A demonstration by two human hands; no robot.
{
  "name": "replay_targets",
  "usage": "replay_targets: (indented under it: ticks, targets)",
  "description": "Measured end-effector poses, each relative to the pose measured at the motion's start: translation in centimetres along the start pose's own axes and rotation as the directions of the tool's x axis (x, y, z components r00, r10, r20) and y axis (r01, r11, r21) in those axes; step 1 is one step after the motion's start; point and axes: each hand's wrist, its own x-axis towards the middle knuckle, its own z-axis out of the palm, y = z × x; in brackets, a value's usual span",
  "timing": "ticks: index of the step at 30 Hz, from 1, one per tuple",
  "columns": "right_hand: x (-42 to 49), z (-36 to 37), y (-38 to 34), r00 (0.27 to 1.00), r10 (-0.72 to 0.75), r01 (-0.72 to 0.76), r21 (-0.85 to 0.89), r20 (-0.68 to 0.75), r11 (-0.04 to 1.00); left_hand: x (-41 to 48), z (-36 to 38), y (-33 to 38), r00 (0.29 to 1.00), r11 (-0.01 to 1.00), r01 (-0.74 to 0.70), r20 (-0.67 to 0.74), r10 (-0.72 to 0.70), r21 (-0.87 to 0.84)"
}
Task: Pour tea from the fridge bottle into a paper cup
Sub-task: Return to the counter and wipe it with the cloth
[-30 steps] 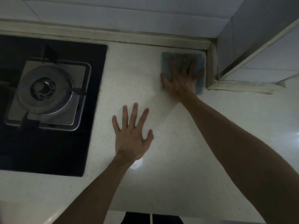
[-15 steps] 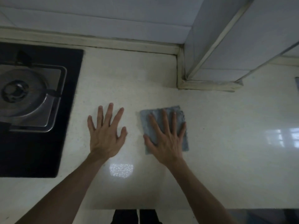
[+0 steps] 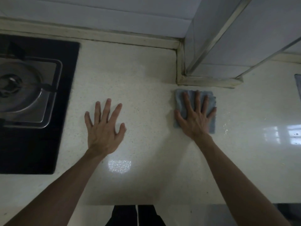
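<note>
Neither a bottle nor a paper cup is in view. My left hand (image 3: 104,128) lies flat on the pale speckled countertop (image 3: 138,75), fingers spread, with nothing under it. Further right, my right hand (image 3: 195,121) presses flat on a blue cloth (image 3: 179,97) that lies on the counter just in front of the base of a tiled column (image 3: 211,62). Part of the cloth is hidden under the palm and fingers.
A black glass hob (image 3: 65,111) with a steel gas burner (image 3: 24,92) fills the left side. The wall runs along the back. A grey-blue item (image 3: 298,85) shows at the right edge. The counter's front edge (image 3: 179,205) is near me.
My right hand slid the cloth from the back corner toward me, then out to the right in front of the column. My left hand stayed flat on the counter.
</note>
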Motion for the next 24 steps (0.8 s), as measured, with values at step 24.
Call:
replay_targets:
  ticks: [24]
  targets:
    - [-11.6,3.9,-4.3,0.977,-0.212,0.211,-0.043,-0.015,0.977,-0.1,-0.1,0.0,1.0,1.0,0.0,-0.009,0.0,0.007]
